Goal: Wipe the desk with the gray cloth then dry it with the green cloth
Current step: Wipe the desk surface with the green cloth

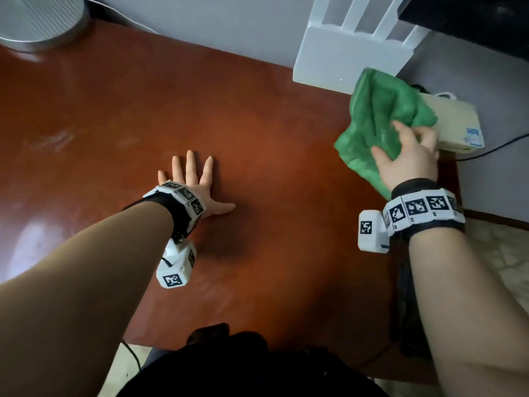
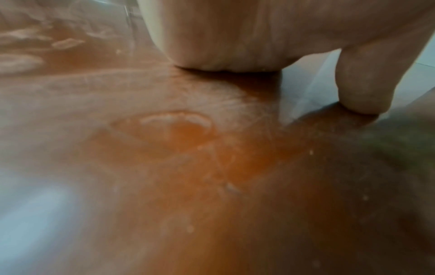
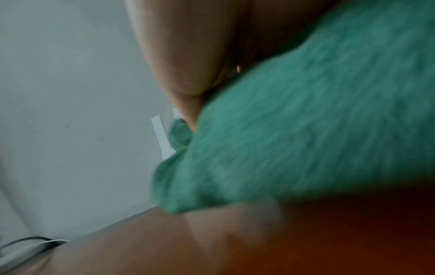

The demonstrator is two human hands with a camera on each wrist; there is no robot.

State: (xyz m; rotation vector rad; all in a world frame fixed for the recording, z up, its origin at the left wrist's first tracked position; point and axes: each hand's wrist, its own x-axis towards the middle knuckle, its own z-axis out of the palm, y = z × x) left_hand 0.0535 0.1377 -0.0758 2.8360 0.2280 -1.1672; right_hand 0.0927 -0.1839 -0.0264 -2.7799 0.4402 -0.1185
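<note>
Flat on the desk (image 1: 257, 116), the left hand (image 1: 194, 184) rests with fingers spread, holding nothing. Near the desk's right edge, the right hand (image 1: 409, 159) grips the bunched green cloth (image 1: 380, 116).

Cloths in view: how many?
1. The green cloth is gripped by the right hand at the desk's far right edge. No gray cloth shows; it may be out of frame.
</note>
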